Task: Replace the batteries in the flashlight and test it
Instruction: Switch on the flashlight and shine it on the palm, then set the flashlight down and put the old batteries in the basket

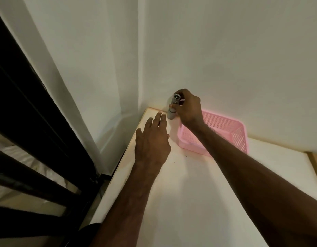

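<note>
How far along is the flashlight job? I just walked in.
Done: perhaps the swap; the flashlight looks closed. In hand: the right hand grips it upright by the basket; the left hand is open. Left: the test; no beam shows.

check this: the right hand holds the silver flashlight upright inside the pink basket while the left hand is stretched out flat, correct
Not quite. The head view shows the right hand holding the silver flashlight upright outside the pink basket, at the table corner beside it. The left hand is stretched out flat, as said.
</note>
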